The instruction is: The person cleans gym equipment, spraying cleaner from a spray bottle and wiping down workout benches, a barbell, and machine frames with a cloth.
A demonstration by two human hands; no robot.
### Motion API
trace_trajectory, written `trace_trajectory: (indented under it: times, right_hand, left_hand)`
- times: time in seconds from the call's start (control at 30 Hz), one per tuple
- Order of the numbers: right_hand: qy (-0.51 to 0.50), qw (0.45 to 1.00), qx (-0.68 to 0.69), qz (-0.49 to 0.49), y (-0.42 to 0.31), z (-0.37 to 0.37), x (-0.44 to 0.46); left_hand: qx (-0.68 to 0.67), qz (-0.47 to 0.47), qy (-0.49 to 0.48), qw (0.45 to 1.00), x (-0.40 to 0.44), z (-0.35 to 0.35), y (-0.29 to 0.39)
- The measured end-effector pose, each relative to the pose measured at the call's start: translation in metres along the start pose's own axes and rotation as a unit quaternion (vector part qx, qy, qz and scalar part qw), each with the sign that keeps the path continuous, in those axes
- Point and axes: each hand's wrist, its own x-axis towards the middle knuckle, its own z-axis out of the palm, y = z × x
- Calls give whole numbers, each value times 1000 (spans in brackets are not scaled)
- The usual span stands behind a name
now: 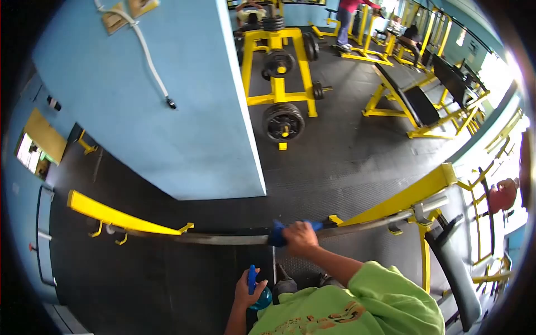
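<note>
My right hand [300, 238] is closed over a blue cloth [277, 234], pressing it onto the metal barbell [223, 239]. That bar runs across in front of me, between the two yellow arms of a rack [125, 215]. Lower down, near my body, my left hand [243, 290] is wrapped around a spray bottle [262, 300] with a blue trigger head and a teal, see-through body. The bottle's lower part is partly hidden by my green shirt.
A blue pillar [184, 128] stands ahead. Beyond it is a yellow plate tree [277, 84] with black weight plates. A black-padded bench [420, 105] stands at the right, and a dark pad [455, 279] is near my right side. People are at machines in the back.
</note>
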Motion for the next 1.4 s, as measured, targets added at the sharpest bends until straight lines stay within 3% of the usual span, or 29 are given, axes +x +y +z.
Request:
trace_trajectory:
  times: [0.1,0.17,0.23,0.27,0.33,0.43,0.53,0.63,0.7,0.77,0.8,0.87,0.9,0.97,1.03,1.1,1.2,1.3,1.33,1.4]
  right_hand:
    - [3,995,-1,95,36,-24,-35]
    - [42,996,-21,74,31,12,-20]
    - [68,997,-25,-14,18,11,-12]
    - [72,997,-19,5,23,11,-12]
    - [135,987,-40,-81,38,16,-18]
    - [213,977,5,-5,105,38,-58]
    - [164,975,-75,128,182,26,-111]
    - [267,947,-133,123,245,19,-157]
    - [338,914,-194,108,241,32,-154]
    - [224,958,-70,163,216,23,-141]
    - [225,957,-71,168,214,27,-140]
    - [292,951,-81,68,216,32,-142]
    - [295,949,-77,76,221,26,-152]
    - [246,962,-7,120,242,7,-188]
    - [271,924,156,220,274,8,-220]
    - [270,929,47,250,283,-17,-249]
    - [242,916,127,292,296,25,-226]
    - [169,926,98,321,267,-15,-231]
    - [128,940,84,306,265,-4,-232]
    - [149,946,106,269,272,-1,-243]
  left_hand:
    - [13,68,-67,995,30,18,12]
    - [23,93,-115,989,47,41,20]
    - [37,117,-162,979,62,67,23]
    - [50,146,-154,976,67,80,21]
    - [71,175,-162,969,68,98,34]
    - [88,121,-199,968,63,116,66]
    - [105,121,-202,966,57,142,81]
    - [66,154,-183,969,57,168,84]
    - [49,155,-169,972,58,184,82]
    - [50,147,-167,974,56,199,91]
    - [54,138,-167,975,55,207,95]
    - [49,151,-173,972,55,222,99]
    - [46,158,-173,971,55,225,101]
    - [56,164,-181,968,57,230,107]
    - [57,169,-177,968,60,238,112]
    - [54,181,-187,964,60,243,114]
    - [53,186,-220,956,64,257,111]
    - [90,183,-260,944,61,272,123]
    - [92,181,-260,944,59,277,126]
    - [88,206,-275,935,57,290,135]
